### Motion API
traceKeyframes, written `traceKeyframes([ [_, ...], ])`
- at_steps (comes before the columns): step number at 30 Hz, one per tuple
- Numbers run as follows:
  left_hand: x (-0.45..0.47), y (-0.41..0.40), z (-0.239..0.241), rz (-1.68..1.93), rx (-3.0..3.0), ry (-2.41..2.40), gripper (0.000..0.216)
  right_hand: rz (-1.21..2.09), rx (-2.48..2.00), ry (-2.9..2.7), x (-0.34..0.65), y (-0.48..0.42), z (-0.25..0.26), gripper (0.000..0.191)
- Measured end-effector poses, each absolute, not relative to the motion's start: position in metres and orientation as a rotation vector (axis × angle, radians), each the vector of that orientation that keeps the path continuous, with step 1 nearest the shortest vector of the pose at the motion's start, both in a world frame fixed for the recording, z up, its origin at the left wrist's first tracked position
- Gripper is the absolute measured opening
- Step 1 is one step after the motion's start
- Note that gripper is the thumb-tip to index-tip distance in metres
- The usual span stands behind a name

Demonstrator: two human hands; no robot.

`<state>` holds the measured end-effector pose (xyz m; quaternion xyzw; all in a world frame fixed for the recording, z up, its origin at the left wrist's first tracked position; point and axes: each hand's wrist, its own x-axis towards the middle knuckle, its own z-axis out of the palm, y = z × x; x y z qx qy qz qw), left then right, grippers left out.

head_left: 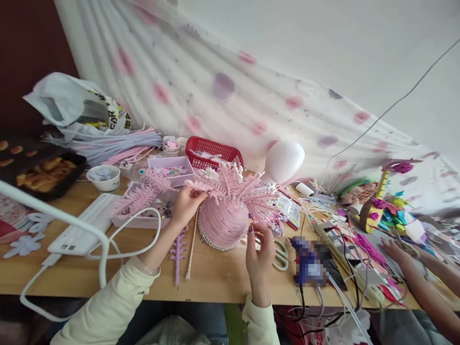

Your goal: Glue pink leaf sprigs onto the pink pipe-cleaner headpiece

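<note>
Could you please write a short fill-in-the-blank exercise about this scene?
1. The fuzzy plumes at the left hand are coloured ____.
2. Beside the right hand lies a pair of ____.
3. The mesh basket behind the pink dome is coloured ____.

Missing words: pink; scissors; red.

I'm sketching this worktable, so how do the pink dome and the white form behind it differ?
The pink dome looks ridged, as if wrapped in strands; the white form looks smooth and plain. The pink dome has pearly beads along its lower edge; the white form shows none. The left hand is at the feathery fronds on the pink dome; no hand touches the white form. Both are rounded.
</note>
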<state>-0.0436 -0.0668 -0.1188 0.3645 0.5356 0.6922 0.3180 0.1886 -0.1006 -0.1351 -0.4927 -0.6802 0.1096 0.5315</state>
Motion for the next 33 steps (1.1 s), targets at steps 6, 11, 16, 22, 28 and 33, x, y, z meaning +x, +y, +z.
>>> traceKeyframes([
  [6,-0.044,-0.057,-0.124,1.785,1.105,1.485,0.018,0.065,-0.982,-1.778,0.167,-0.080,-0.118,0.014],
  [11,-0.042,-0.056,-0.121,1.778,1.168,1.457,0.015,0.058,-0.927,-1.854,0.156,-0.078,-0.133,0.018],
  [16,-0.040,-0.059,-0.110,1.739,1.269,1.465,0.011,0.093,-0.933,-1.869,0.156,-0.078,-0.143,0.023],
  [22,-0.038,-0.058,-0.110,1.724,1.406,1.528,0.006,0.121,-0.932,-1.862,0.157,-0.078,-0.144,0.022],
  [28,-0.037,-0.060,-0.109,1.747,1.417,1.587,0.009,0.145,-0.953,-1.857,0.156,-0.079,-0.143,0.022],
  [33,-0.035,-0.058,-0.111,1.736,1.462,1.639,0.006,0.159,-0.957,-1.842,0.156,-0.079,-0.144,0.021],
])
